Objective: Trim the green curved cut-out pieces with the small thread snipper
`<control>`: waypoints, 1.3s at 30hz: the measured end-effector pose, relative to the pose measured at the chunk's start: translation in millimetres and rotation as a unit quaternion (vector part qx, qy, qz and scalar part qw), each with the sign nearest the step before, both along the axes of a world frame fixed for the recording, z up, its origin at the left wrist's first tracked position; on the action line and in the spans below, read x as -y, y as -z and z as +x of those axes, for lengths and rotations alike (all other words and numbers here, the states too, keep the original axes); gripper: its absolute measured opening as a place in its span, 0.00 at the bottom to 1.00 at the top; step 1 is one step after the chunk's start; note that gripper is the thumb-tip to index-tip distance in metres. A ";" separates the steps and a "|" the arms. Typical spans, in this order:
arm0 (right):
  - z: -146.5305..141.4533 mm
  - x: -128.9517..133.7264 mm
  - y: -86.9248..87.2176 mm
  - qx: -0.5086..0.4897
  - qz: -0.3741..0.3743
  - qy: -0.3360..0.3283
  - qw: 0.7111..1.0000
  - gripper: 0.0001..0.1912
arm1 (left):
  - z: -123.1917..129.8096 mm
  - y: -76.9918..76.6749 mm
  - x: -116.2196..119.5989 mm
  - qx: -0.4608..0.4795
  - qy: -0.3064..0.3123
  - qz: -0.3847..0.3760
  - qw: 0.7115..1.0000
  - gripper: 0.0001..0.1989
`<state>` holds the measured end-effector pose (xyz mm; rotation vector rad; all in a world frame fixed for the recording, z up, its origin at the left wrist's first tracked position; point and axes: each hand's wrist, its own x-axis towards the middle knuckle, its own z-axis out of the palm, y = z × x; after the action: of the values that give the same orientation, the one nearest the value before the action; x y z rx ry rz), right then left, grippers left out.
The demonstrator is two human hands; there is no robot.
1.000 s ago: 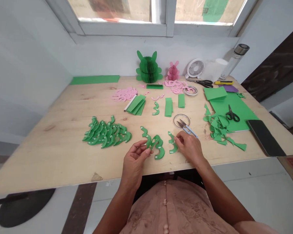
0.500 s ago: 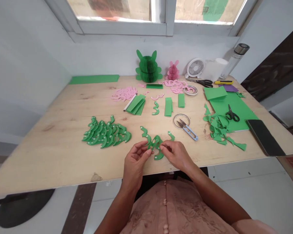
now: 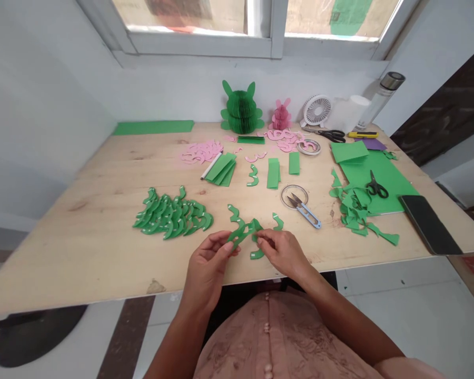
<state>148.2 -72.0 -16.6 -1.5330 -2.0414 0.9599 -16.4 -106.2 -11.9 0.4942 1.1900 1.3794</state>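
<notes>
Between my two hands is a green scalloped paper cutout, raised a little above the table. My left hand pinches its left end between thumb and fingers. The fingertips of my right hand close on its right end, where the paper peaks; my fingers partly hide it. Under and around the hands lie more green wavy cutouts with small white patches: one at the upper left, one at the right, and one below. A heap of similar cutouts lies to the left of my left hand.
Thread snips lie on a tape ring beyond my right hand. Green scraps, small black scissors and a phone are at the right. Green and pink paper figures stand at the back.
My left hand has moved left and slightly down, drawing its end of the green cutout out so it stretches between the hands. My right hand has barely moved.
</notes>
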 end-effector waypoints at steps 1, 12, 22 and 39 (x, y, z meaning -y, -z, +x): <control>-0.2 0.0 0.3 0.001 0.001 0.002 1.000 0.13 | -2.9 -1.9 -0.9 0.033 0.002 -0.010 0.999 0.14; -1.6 0.3 1.5 0.020 0.002 0.004 1.000 0.13 | -21.5 -10.4 -8.2 0.122 0.011 -0.013 0.992 0.15; -1.6 -0.2 0.3 0.020 -0.005 0.005 1.000 0.13 | -20.6 10.8 -4.5 -0.247 -0.103 0.099 0.958 0.15; -1.3 1.0 1.9 0.020 -0.004 0.002 1.000 0.14 | -23.1 27.0 -3.3 -0.603 -0.060 0.115 0.787 0.08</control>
<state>146.8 -73.0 -18.5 -1.5722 -2.0640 0.9447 -39.5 -102.8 -38.8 1.6620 2.0772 1.2799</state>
